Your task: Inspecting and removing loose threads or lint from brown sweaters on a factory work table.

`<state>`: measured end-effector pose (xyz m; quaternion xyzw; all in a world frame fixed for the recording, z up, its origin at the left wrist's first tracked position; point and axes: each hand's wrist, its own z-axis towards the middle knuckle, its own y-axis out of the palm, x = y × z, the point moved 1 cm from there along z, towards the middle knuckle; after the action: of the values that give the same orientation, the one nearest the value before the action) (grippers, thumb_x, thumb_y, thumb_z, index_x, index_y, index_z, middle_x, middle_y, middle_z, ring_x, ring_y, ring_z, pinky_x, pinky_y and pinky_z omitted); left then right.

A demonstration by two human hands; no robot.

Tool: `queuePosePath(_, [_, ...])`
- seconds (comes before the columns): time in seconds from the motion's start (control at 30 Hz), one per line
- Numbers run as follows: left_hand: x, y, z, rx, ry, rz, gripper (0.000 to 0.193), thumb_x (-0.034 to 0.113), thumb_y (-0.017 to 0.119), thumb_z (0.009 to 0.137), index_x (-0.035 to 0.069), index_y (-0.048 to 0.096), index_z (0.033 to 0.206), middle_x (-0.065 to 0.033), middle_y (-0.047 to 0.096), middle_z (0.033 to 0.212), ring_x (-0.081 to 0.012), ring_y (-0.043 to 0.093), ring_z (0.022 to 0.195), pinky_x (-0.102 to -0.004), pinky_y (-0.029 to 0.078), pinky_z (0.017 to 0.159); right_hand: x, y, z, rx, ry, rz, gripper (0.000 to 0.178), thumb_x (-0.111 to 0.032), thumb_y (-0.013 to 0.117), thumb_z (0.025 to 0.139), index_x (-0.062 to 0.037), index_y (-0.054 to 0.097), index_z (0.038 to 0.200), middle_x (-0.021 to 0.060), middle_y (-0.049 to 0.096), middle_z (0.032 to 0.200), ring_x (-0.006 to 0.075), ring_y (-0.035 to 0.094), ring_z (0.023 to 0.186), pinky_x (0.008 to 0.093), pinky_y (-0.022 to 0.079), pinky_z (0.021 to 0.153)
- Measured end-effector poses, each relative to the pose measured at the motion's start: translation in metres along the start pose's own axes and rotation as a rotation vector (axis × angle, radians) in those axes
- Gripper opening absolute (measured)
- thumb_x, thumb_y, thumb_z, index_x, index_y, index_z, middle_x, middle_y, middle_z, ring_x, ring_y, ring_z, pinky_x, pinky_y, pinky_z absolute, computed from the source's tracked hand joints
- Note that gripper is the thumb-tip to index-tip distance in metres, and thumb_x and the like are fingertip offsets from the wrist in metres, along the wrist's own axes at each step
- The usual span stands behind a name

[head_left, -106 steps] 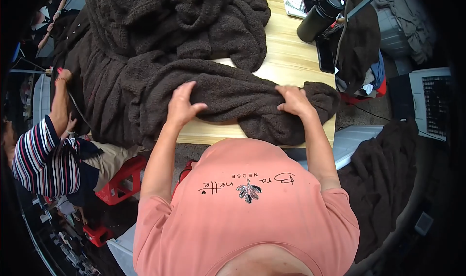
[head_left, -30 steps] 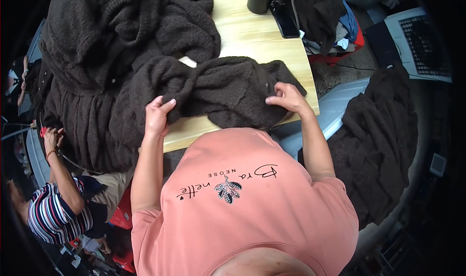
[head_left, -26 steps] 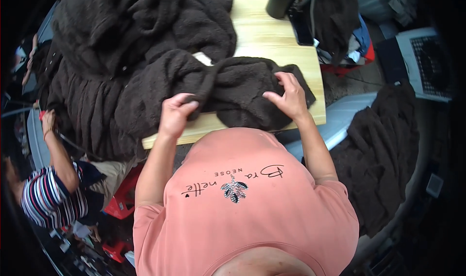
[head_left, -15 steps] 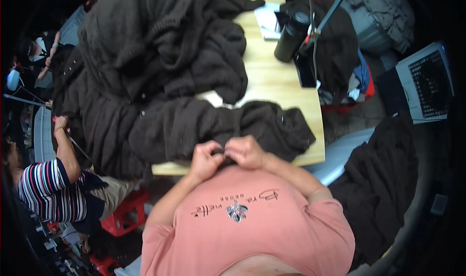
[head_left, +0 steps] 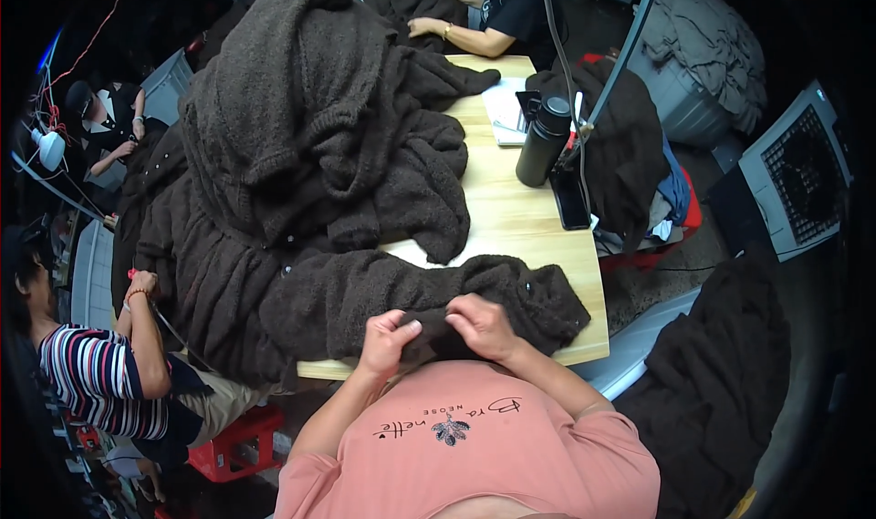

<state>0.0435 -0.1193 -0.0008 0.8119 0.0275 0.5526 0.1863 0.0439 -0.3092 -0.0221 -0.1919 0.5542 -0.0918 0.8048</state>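
Observation:
A dark brown fuzzy knit garment [head_left: 365, 286] lies bunched across the near part of the table, and a few small shiny dots show on it. At its near edge my left hand [head_left: 388, 344] pinches the fabric, thumb pressed toward the fingers. A short way to the right, my right hand [head_left: 482, 326] grips the same edge with its fingers curled. The stretch of knit between the hands is dark and its detail cannot be made out.
A tall heap of brown knitwear [head_left: 274, 108] covers the table's [head_left: 511, 218] left and far side. At right stand a black flask [head_left: 544, 140], a phone [head_left: 570, 198] and papers [head_left: 505, 108]. Co-workers sit left, one in a striped shirt [head_left: 100, 378], and another works beyond the heap.
The whole view has shifted, so the table appears lower and a far co-worker's arms show. My hands, close together before, are now farther apart along the garment's edge.

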Motion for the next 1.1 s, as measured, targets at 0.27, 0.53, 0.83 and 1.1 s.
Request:
queuePosePath(0.27, [-0.012, -0.02, 0.007, 0.117, 0.039, -0.046, 0.002, 0.0, 0.061, 0.077, -0.002, 0.061, 0.078, -0.0037, 0.062, 0.074, -0.0074, 0.055, 0.062, -0.022, 0.046, 0.058, 0.082, -0.084, -0.04, -0.028, 0.727, -0.599, 0.051, -0.029, 0.07, 0.071, -0.0024, 0.052, 0.111, 0.0198, 0.061, 0.096, 0.0375, 0.058, 0.088, 0.0441, 0.046, 0.076])
queuePosePath(0.53, [0.0, -0.014, 0.013, 0.082, 0.15, 0.127, 0.003, -0.002, 0.061, 0.075, -0.001, 0.058, 0.075, -0.0039, 0.06, 0.069, -0.0079, 0.054, 0.056, -0.0222, 0.046, 0.052, 0.06, -0.067, -0.04, 0.274, 0.083, -0.542, 0.017, -0.009, 0.06, 0.079, -0.0041, 0.059, 0.094, 0.0147, 0.061, 0.081, 0.0341, 0.06, 0.074, 0.0398, 0.049, 0.064])
queuePosePath(0.83, [0.002, -0.019, 0.01, 0.046, 0.134, 0.062, 0.005, -0.003, 0.062, 0.075, 0.0, 0.061, 0.08, -0.0029, 0.061, 0.072, -0.007, 0.055, 0.061, -0.0218, 0.046, 0.058, 0.078, -0.043, -0.035, 0.165, 0.246, -0.578, 0.021, -0.016, 0.065, 0.075, -0.0055, 0.058, 0.091, 0.0134, 0.06, 0.081, 0.0328, 0.059, 0.072, 0.04, 0.047, 0.064])
queuePosePath(1.1, [0.005, -0.011, 0.007, 0.052, 0.185, 0.218, 0.008, 0.006, 0.065, 0.076, -0.001, 0.061, 0.079, -0.0004, 0.059, 0.072, -0.0066, 0.052, 0.064, -0.0221, 0.043, 0.058, 0.083, -0.047, -0.032, -0.002, 0.424, -0.602, 0.027, -0.019, 0.064, 0.076, -0.0043, 0.057, 0.098, 0.0193, 0.061, 0.086, 0.0361, 0.06, 0.082, 0.0419, 0.047, 0.07])
